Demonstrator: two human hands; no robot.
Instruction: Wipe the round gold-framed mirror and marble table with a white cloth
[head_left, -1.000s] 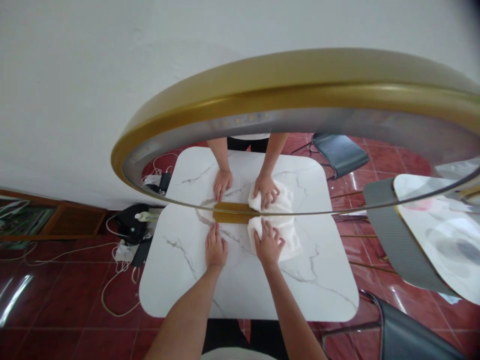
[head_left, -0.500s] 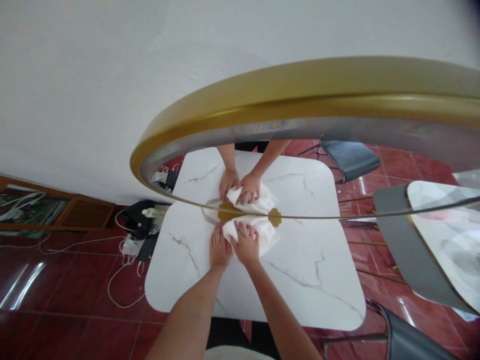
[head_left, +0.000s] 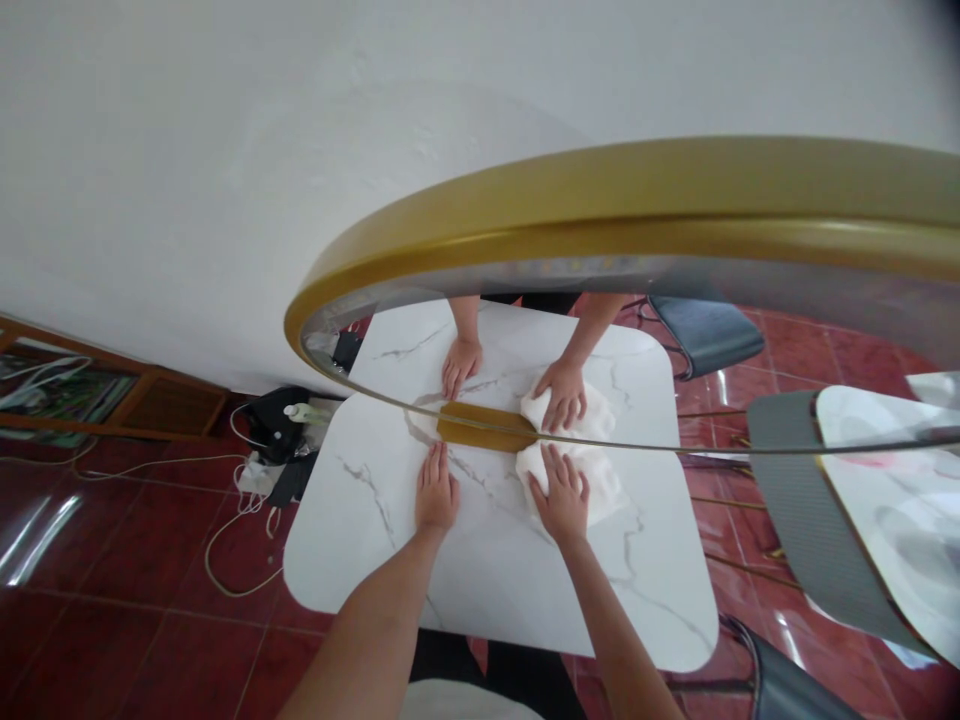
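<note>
A white cloth (head_left: 604,484) lies bunched on the white marbled tabletop (head_left: 495,575), right of its middle. My right hand (head_left: 562,495) presses on the cloth's left part with its fingers spread. To the left, my left hand (head_left: 436,492) rests flat on the bare tabletop, fingers stretched forward and holding nothing. Just beyond my hands is a gold base piece (head_left: 484,427) at the foot of a round mirror with a gold frame (head_left: 585,190). Both hands and the cloth are reflected in the mirror.
A dark bag (head_left: 276,425), a pale bottle (head_left: 306,412) and white cables are left of the table. A black chair (head_left: 799,680) stands at the lower right. Farther right are a grey ribbed table base (head_left: 802,500) and another white tabletop (head_left: 885,480).
My right hand and the cloth have moved right, away from my left hand. More of the gold base now shows. My left hand has stayed nearly in place.
</note>
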